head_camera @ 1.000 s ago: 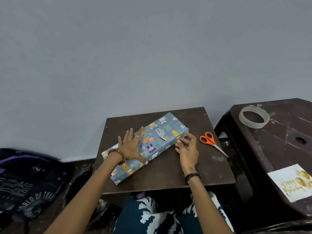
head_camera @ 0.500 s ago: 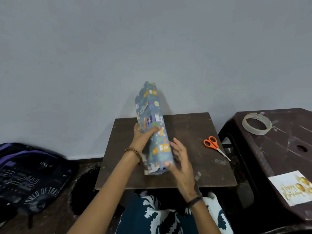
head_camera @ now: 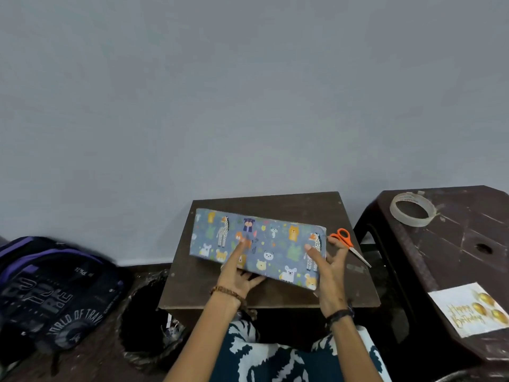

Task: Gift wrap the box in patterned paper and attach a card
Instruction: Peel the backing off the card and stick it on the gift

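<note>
Left hand (head_camera: pixel 237 274) holds the wrapped box (head_camera: pixel 259 248) from its near edge, thumb on top, fingers beneath. Right hand (head_camera: pixel 327 268) grips the right end, thumb on top, fingers spread behind. Box is tilted over the small table (head_camera: pixel 275 295). Scissors (head_camera: pixel 348 245) lie just right. Stool (head_camera: pixel 454 252) at right carries tape (head_camera: pixel 412 209) and card (head_camera: pixel 472 308). Backpack (head_camera: pixel 52 290) left; grey wall (head_camera: pixel 248 92) behind.

wrapped box (head_camera: pixel 261 244) held over small table (head_camera: pixel 275 296) w/ both hands, scissors (head_camera: pixel 347 245) beside
</note>
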`<action>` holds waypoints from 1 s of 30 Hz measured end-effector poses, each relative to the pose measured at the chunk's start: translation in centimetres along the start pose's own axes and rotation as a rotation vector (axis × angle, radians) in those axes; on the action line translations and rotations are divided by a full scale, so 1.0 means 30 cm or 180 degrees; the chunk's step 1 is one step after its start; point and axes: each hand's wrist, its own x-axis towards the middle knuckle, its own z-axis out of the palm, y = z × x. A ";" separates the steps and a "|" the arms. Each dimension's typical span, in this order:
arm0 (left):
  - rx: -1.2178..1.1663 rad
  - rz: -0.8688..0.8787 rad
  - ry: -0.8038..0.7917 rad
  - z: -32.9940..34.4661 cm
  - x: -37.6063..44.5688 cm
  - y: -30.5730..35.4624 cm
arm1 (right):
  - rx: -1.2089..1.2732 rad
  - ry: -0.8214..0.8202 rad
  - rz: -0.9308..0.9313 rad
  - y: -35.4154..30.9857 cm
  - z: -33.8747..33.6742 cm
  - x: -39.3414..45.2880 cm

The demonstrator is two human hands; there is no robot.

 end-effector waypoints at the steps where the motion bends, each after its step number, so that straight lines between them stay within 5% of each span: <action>1: -0.0109 -0.0006 0.0020 -0.005 0.003 -0.015 | -0.0018 -0.0005 0.0094 -0.004 0.000 0.013; 10: -0.0607 0.0518 0.0780 0.031 0.069 -0.092 | -0.1169 0.0345 -0.0181 0.059 -0.031 0.094; 18: 0.0473 0.0649 0.1706 0.124 0.032 -0.133 | -0.2452 0.0365 -0.0546 0.064 -0.068 0.093; 23: 0.1407 0.1487 0.1277 0.212 -0.016 -0.230 | -0.2651 0.0921 -0.1055 0.024 -0.122 0.112; 30: 0.2076 0.1569 0.0692 0.299 0.004 -0.267 | -0.2792 0.1058 -0.1464 0.004 -0.149 0.112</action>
